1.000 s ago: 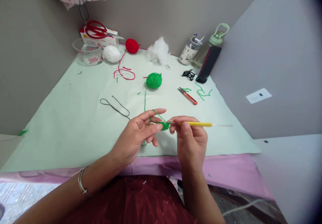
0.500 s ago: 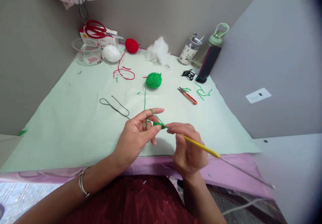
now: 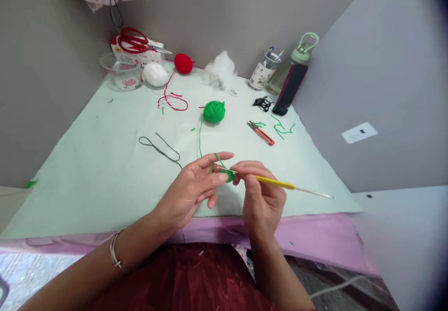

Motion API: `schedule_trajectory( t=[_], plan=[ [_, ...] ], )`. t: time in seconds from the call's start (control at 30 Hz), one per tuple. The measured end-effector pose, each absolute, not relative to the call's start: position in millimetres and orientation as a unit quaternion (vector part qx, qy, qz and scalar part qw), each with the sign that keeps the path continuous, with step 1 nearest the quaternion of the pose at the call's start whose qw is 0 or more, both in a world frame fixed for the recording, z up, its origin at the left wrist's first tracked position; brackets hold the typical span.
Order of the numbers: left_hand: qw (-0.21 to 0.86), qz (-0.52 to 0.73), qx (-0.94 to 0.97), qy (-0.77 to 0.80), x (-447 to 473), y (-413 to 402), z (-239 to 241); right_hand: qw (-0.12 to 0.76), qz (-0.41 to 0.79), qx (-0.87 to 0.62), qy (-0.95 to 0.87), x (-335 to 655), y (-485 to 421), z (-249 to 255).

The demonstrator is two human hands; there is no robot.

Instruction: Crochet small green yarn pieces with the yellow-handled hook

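Between thumb and fingers, my left hand (image 3: 194, 183) pinches a small piece of green crochet work (image 3: 229, 176). Green yarn passes over its raised index finger and runs back to the green yarn ball (image 3: 213, 112). My right hand (image 3: 262, 194) is closed around the yellow grip of a crochet hook (image 3: 275, 181). The hook's thin metal tip lies at the upper edge of the green piece, by the left fingers. Its other metal end points out to the right. The fingers partly cover the green piece.
Orange thread snips (image 3: 261, 133) and green yarn scraps (image 3: 283, 128) lie right of the ball. Behind are a red yarn ball (image 3: 183, 63), white stuffing (image 3: 221, 71), a pen cup (image 3: 264, 72) and a bottle (image 3: 290, 71). Red-handled scissors (image 3: 135, 41) rest on a box at back left.
The crochet hook has swung from a steep downward slant to nearly level, its tip moving left past the green piece. Both hands have shifted slightly, the green piece a little to the right.
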State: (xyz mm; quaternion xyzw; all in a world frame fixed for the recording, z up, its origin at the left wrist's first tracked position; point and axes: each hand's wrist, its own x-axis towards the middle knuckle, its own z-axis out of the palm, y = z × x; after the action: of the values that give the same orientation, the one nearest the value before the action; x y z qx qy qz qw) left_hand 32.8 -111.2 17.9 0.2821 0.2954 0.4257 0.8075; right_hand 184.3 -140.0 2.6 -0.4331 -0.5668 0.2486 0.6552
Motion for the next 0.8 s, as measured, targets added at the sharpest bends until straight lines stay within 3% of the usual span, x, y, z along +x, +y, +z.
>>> schedule_trajectory(
  t=[0.13,0.27,0.43,0.8],
  plan=[
    [0.766,0.453,0.318,0.328,38,-115,16,0.609,0.152,-0.460,-0.628,184,-144,-2],
    [0.815,0.417,0.271,0.298,37,-112,14,0.560,0.018,-0.449,-0.696,188,-147,-4],
    [0.829,0.422,0.236,0.281,31,-107,14,0.663,0.215,-0.448,-0.560,191,-141,2],
    [0.767,0.443,0.341,0.315,34,-114,12,0.668,0.384,-0.407,-0.491,192,-137,0]
  ],
)
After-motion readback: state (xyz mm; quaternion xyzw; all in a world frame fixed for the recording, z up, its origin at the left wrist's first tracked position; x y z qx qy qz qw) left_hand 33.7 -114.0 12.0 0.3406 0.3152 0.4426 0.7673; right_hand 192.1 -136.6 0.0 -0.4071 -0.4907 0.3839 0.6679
